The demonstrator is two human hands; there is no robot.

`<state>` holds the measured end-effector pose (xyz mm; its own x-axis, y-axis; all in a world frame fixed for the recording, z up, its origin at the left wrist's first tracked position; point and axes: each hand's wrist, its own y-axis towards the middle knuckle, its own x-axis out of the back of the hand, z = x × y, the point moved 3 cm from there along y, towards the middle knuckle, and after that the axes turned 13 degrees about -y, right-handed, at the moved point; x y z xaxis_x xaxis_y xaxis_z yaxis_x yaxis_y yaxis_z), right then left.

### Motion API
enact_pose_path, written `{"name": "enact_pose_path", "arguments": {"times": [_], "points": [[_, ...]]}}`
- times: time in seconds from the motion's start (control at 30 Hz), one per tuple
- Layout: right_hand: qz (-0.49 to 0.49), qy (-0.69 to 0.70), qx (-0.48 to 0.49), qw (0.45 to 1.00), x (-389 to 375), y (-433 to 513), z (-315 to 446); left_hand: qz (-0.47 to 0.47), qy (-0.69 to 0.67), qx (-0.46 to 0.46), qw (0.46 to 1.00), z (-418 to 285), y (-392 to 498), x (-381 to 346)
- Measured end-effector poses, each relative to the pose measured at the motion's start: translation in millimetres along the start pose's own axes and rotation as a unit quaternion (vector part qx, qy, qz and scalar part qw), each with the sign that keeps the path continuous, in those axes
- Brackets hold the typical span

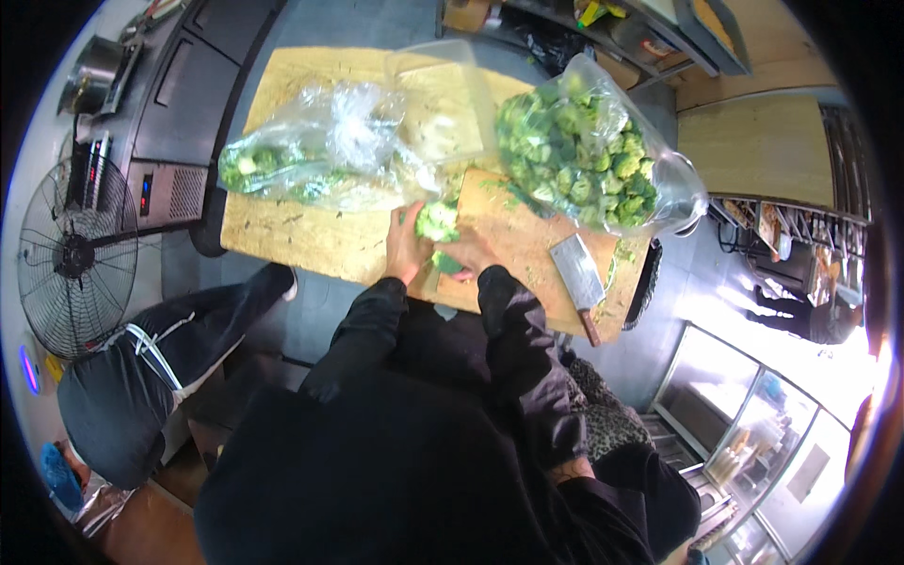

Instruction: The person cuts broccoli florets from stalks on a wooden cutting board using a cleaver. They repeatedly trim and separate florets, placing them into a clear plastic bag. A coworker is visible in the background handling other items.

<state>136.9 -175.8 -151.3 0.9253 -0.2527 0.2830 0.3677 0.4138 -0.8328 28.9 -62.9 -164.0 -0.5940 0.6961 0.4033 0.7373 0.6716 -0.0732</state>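
My left hand (405, 244) grips a head of broccoli (436, 220) over the near edge of the wooden table. Against its near side, the fingers of my right hand (470, 251) close on a broccoli floret (446, 263); whether that piece is still joined to the head cannot be told. Beside my right hand lies a wooden cutting board (512, 265) with green scraps on it. A cleaver (578, 268) rests on the board's right part, its wooden handle past the near edge. A clear plastic bag of cut florets (579, 159) stands beyond the board.
Another clear bag with broccoli (282, 166) lies on the wooden table (282, 229), near a translucent plastic container (445, 106). A person in dark clothes (116, 406) bends at the left, below a standing fan (76, 256). Shelving (635, 42) stands beyond the table.
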Motion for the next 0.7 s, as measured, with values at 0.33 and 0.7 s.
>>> {"name": "enact_pose_path", "arguments": {"times": [0.33,0.7], "points": [[0.170,0.344,0.005,0.923,27,-34,-93,-0.097,-0.030,0.114,0.988,44,6,-16],[-0.001,0.508,0.021,0.861,74,-6,-124,0.106,-0.125,0.048,0.985,-70,-28,-112]]}}
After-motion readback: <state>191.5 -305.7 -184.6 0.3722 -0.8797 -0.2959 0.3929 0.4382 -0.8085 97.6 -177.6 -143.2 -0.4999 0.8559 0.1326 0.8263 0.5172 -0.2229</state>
